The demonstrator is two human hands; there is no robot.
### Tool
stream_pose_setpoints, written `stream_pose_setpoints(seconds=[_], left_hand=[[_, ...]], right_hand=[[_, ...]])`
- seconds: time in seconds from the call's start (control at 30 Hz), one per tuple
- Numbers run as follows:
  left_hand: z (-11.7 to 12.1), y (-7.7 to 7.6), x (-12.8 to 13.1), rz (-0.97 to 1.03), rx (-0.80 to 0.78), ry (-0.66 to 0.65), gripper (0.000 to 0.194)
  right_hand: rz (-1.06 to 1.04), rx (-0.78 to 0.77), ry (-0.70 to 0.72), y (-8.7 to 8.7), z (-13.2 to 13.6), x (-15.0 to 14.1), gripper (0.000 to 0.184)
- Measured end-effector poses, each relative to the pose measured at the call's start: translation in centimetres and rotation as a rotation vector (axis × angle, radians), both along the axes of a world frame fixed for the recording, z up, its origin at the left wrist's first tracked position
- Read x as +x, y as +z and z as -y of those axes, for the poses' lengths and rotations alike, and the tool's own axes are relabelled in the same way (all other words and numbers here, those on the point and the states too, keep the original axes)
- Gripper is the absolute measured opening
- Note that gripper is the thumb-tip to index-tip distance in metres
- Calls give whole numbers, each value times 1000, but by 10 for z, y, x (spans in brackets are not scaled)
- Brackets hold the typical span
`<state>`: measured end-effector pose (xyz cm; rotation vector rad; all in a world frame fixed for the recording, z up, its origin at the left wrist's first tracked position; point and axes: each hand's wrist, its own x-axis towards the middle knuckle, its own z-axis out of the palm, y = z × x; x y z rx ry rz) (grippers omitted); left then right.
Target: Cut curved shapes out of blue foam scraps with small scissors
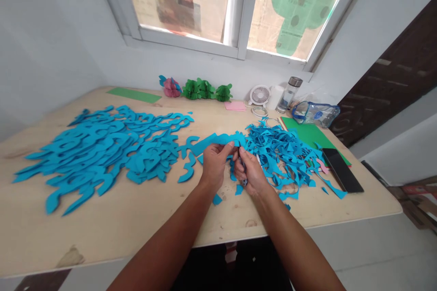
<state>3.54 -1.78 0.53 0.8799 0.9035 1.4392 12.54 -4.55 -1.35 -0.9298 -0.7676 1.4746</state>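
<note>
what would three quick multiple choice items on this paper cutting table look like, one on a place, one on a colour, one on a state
1. Where does the big pile of cut blue shapes lie on the table?
A. at the person's left
B. at the right, on the phone
C. on the window sill

2. What colour is the paper strip held in the left hand?
A. green
B. blue
C. pink

3. How is the small fan by the wall standing?
A. flat on its face
B. hanging from the window
C. upright, beside a bottle

Answers:
1 A, the pile spreads over the table's left half.
2 B, the strip matches the blue scraps beside the right hand.
3 C, its round grille faces out and it stands on its base.
</note>
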Motion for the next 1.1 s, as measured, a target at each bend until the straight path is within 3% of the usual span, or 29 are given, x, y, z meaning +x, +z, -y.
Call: stream_pose_setpoints(seconds=[1.1], left_hand=[[-8,1,-13,-113,34,-10,17]], right_hand=[[25,-29,22,-2,-1,3,44]])
